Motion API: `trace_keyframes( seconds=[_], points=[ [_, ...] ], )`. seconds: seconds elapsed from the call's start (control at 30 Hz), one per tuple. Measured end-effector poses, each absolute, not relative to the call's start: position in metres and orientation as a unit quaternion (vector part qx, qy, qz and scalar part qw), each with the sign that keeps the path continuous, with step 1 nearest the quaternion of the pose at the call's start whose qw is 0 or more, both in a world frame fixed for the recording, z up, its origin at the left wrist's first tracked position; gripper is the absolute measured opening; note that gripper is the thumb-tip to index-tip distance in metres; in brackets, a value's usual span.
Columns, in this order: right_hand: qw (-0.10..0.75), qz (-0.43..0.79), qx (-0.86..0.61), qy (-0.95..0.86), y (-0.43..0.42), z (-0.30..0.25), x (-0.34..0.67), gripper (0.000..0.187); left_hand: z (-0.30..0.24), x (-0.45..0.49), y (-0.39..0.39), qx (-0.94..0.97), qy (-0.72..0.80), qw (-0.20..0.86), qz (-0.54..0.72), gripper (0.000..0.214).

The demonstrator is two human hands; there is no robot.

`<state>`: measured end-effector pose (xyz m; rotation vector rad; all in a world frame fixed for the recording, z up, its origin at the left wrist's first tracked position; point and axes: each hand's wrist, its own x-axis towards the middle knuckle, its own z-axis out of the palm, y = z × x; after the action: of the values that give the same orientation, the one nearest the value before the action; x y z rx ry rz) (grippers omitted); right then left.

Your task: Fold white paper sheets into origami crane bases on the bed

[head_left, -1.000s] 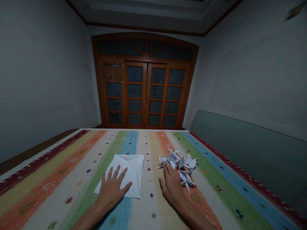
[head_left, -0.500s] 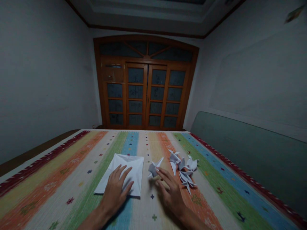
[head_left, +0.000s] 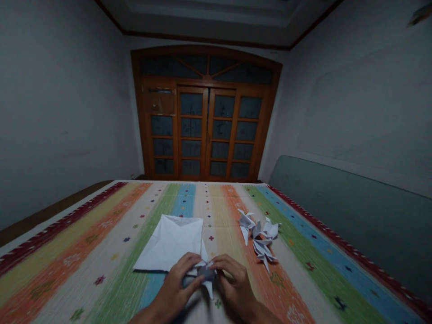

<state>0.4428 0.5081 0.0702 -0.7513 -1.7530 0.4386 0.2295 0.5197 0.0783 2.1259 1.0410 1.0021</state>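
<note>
Between my two hands is a folded paper crane [head_left: 206, 273], its pointed ends sticking up and down. My left hand [head_left: 180, 283] pinches its left side with thumb and fingers. On the other side, my right hand [head_left: 234, 281] grips the crane's right edge between thumb and fingertips. Just beyond my left hand lies a stack of white square paper [head_left: 173, 240], flat on the cloth. Several finished white paper cranes [head_left: 261, 238] sit in a loose cluster to the right, past my right hand.
A striped, patterned tablecloth [head_left: 111, 252] covers the table. A pale green bench back or panel [head_left: 337, 202] runs along the right wall. Wooden doors with glass panes [head_left: 207, 130] stand beyond the table's far edge.
My left hand has left the paper stack and moved right to hold the crane. My right hand has brought the crane nearer to me and to the left.
</note>
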Motion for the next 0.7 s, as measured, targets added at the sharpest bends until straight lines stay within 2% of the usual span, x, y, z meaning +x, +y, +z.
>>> trace_keyframes(
  seconds=[0.1,0.23,0.37,0.43,0.57,0.7],
  points=[
    [0.538,0.189,-0.341,-0.747,0.507,0.069,0.44,0.025,0.075,0.231,0.519,0.812,0.397,0.238,0.355,0.024],
    [0.501,0.243,-0.393,-0.732,0.505,0.064,0.439,0.011,0.075,0.233,0.517,0.829,0.416,0.2,0.316,0.029],
    [0.456,0.299,-0.401,-0.736,0.506,0.058,0.441,0.053,0.078,0.235,0.516,0.836,0.431,0.191,0.281,0.041],
    [0.438,0.322,-0.396,-0.74,0.507,0.059,0.442,0.064,0.079,0.235,0.516,0.836,0.441,0.188,0.266,0.044],
    [0.435,0.362,-0.379,-0.732,0.506,0.063,0.441,0.057,0.08,0.234,0.515,0.84,0.445,0.185,0.251,0.042],
    [0.483,0.344,-0.373,-0.713,0.503,0.062,0.44,0.047,0.081,0.233,0.512,0.847,0.412,0.191,0.277,0.05]
  ],
)
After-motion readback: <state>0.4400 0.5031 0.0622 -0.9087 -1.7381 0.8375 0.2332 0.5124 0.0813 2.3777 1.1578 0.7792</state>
